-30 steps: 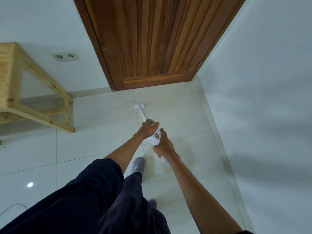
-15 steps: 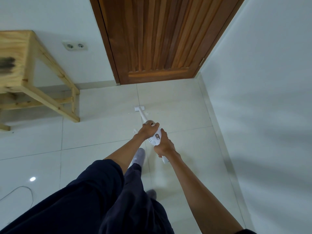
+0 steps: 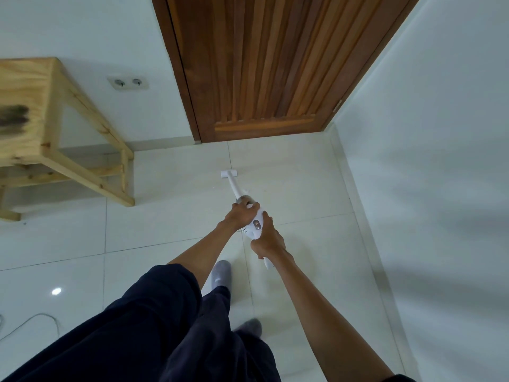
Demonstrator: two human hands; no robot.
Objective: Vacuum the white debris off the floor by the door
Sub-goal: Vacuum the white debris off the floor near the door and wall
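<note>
While we've got both hands wrapped round the white vacuum (image 3: 254,226), left hand (image 3: 241,214) further down the body and right hand (image 3: 267,240) clamped on the handle nearer us, its nozzle (image 3: 228,173) sits flat on the tile floor (image 3: 297,177) just short of the wooden door (image 3: 264,78); a couple of faint white debris (image 3: 246,191) bits lie right beside the tube; wooden table (image 3: 33,111) off to the left

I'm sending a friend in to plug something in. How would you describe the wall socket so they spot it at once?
Start at the brown slatted wooden door. On the white wall to its left, between the door frame and the pale wooden table, sits the wall socket, low on the wall. It is a white double plate with two round outlets side by side, the only fitting on that wall.
</note>
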